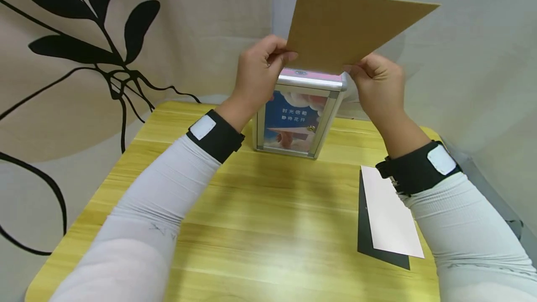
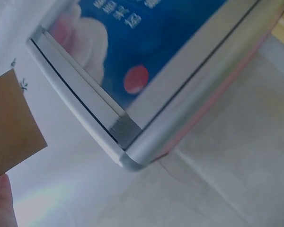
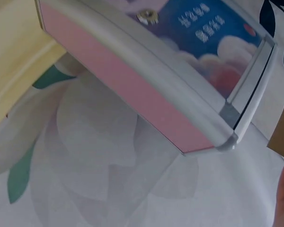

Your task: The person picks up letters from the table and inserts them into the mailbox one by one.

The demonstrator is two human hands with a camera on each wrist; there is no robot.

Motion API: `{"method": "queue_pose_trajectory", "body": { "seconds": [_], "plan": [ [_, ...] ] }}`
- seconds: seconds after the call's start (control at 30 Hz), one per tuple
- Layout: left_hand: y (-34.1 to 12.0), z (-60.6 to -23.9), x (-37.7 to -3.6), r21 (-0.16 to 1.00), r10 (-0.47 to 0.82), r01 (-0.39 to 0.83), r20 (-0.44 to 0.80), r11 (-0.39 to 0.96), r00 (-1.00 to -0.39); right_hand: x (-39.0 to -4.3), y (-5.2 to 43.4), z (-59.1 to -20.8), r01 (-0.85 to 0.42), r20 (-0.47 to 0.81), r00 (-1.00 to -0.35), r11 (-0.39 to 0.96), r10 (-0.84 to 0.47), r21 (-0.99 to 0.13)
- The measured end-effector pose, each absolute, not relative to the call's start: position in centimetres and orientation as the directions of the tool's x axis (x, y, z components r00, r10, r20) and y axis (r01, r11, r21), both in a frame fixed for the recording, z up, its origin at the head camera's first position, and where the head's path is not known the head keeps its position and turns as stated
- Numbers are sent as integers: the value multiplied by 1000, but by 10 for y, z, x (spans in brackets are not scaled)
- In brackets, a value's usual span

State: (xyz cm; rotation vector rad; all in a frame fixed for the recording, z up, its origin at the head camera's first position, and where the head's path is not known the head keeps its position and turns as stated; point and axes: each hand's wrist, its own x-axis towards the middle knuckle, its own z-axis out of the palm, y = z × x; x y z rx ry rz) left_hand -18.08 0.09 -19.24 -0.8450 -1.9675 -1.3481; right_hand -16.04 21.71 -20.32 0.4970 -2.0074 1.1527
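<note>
1. I have the brown sheet (image 1: pixel 356 31) raised before me, its near edge overlapping the top of the silver-framed box (image 1: pixel 295 120) from the head view. Both wrist views show a gap between the two, so I judge it held free.
2. To do this well, I'd keep the sheet flat and square between the two corners and move both wrists together; if one leads, I expect the paper to twist or buckle.
3. I'd also keep the pinch light and close to the edge – a hard squeeze could crease the paper. From the head view the sheet hides part of the pink top, so I'd check clearance through the wrist views.
4. Left hand (image 1: pixel 264 66): narrow, fingers curled in, thumb pinching the sheet's near left corner.
5. Right hand (image 1: pixel 379 80): also narrow, pinching the near right corner between thumb and fingers; the exact finger placement behind the paper I cannot tell.
6. Below, the box stands upright on the far part of the table (image 1: pixel 251 227). A white sheet (image 1: pixel 392 213) lies partly over a dark sheet (image 1: pixel 366 236) to the near right – well apart from either hand, so I'd mind the right forearm there.
</note>
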Motion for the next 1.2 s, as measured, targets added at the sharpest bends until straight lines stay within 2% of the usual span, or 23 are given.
{"method": "queue_pose_trajectory", "body": {
  "seconds": [0.23, 0.5, 0.77, 1.03, 1.2],
  "plan": [
    [-1, -187, -195, 595, 146, 727, 731, 342, -667, -176, 212, -195, -602, 745, -666, 570, 27, -559],
    [1, -187, -207, 690, 114, 602, 614, 402, -781, -188, 211, -197, -533, 665, -746, 564, 39, -630],
    [6, -197, -216, 712, 131, 542, 547, 446, -827, -190, 216, -201, -433, 593, -805, 655, 28, -619],
    [9, -205, -222, 683, 152, 570, 572, 457, -806, -188, 219, -202, -343, 494, -868, 672, 40, -657],
    [10, -208, -223, 689, 156, 560, 558, 460, -815, -183, 218, -193, -355, 500, -864, 640, 53, -681]
  ]
}}
